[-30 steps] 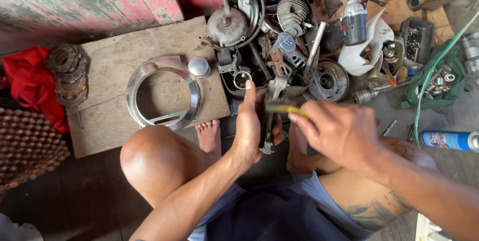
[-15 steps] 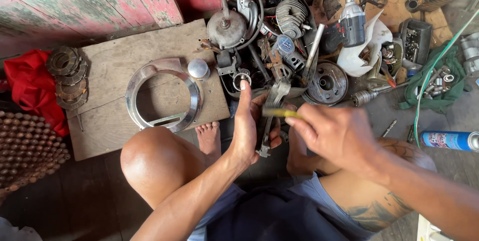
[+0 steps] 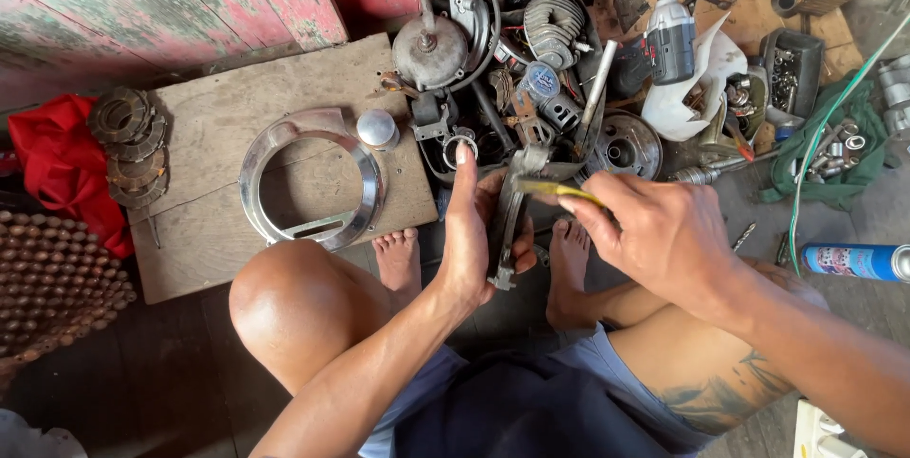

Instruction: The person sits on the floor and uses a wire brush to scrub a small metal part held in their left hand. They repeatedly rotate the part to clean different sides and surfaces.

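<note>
Head cam showed it mid-job: left hand (image 3: 474,235) gripped the long metal bracket (image 3: 510,221), right hand (image 3: 654,230) pinched a yellow-handled tool (image 3: 559,192) against it, chrome ring (image 3: 308,183) sat untouched far left.

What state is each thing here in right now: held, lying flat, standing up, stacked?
Left hand: gripping a long metal bracket, held upright.
Right hand: pinching a thin yellow tool against the bracket.
Chrome ring: lying flat on the wooden board.
Clutch discs: stacked loosely.
Spray can: lying on its side.
</note>
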